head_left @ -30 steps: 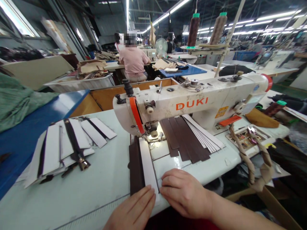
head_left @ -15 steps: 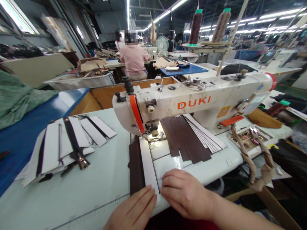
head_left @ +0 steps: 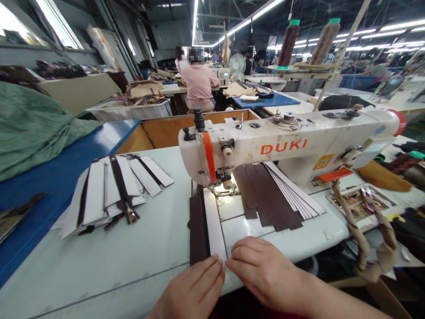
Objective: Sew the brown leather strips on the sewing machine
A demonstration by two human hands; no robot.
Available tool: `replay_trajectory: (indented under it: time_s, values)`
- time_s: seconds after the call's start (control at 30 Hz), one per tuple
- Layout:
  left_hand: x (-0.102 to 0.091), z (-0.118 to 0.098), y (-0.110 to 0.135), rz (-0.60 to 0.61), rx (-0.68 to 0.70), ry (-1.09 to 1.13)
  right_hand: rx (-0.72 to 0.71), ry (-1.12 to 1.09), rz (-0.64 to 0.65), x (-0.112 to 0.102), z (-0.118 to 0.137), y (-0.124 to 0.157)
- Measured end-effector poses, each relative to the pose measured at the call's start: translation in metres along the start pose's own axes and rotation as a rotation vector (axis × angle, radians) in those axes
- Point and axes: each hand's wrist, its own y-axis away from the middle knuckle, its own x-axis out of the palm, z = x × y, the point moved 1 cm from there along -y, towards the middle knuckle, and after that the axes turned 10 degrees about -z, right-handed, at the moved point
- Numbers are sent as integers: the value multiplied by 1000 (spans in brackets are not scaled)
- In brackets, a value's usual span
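Note:
Under the needle of a white sewing machine [head_left: 282,137] lies a long white-backed strip [head_left: 214,223]. Along its left side run a dark zipper tape and a dark brown strip [head_left: 198,235]. My left hand [head_left: 195,285] rests on the near end of the white strip, its fingers stretched out flat and close together; its thumb is hidden. My right hand [head_left: 262,270] has its fingers curled together, with the fingertips at the right edge of the white strip's near end. The presser foot [head_left: 226,188] is lit by a small lamp.
Finished-looking white pieces with zippers [head_left: 113,190] lie at the left. Fanned brown strips [head_left: 270,195] and white strips [head_left: 295,192] lie under the machine arm. A tool tray [head_left: 365,199] and a cloth-wrapped loop [head_left: 385,248] are at the right. A person [head_left: 199,86] sits ahead.
The view has turned slightly left, so everything sits further right in the picture. Both hands keep their places at the strip's near end, and the strip seems slightly further toward the needle.

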Motion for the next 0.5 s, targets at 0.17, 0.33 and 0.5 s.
replay_trajectory:
  time_s: [0.17, 0.33, 0.5]
  values:
    - [4, 0, 4, -55, -8, 13, -48, 8, 76, 4, -3, 0]
    - [2, 1, 4, -37, -39, 13, -100, 41, 113, 4, -4, -4]
    - [-2, 4, -2, -29, -57, -14, -126, 72, 163, -3, -1, -14]
